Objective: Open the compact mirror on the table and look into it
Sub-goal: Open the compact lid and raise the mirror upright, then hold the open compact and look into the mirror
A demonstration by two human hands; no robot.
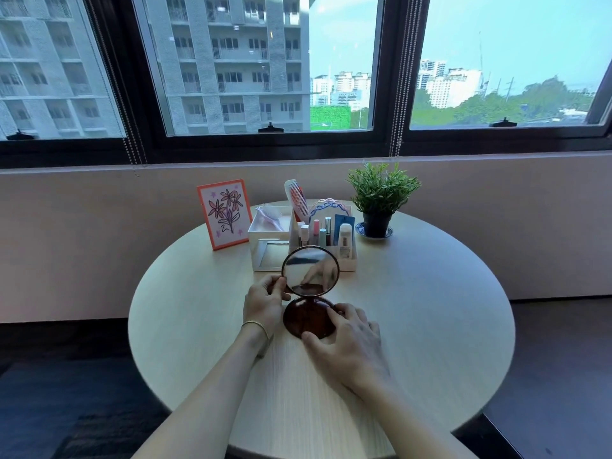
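A round dark brown compact mirror (pixel 309 294) stands open in the middle of the pale round table (pixel 430 326). Its lid (pixel 310 270) is raised upright with the glass facing me, and a hand shows in the reflection. The base (pixel 306 318) lies flat on the tabletop. My left hand (pixel 265 301), with a gold bangle on the wrist, pinches the left rim of the raised lid. My right hand (pixel 347 339) rests on the base, thumb at its near edge and fingers over its right side.
Right behind the mirror stands a white organizer (pixel 344 260) holding a comb, a headband and several cosmetics. An orange-framed flower picture (pixel 225 213) stands at the back left, a potted plant (pixel 379 200) on a saucer at the back right. A low wall and windows lie beyond.
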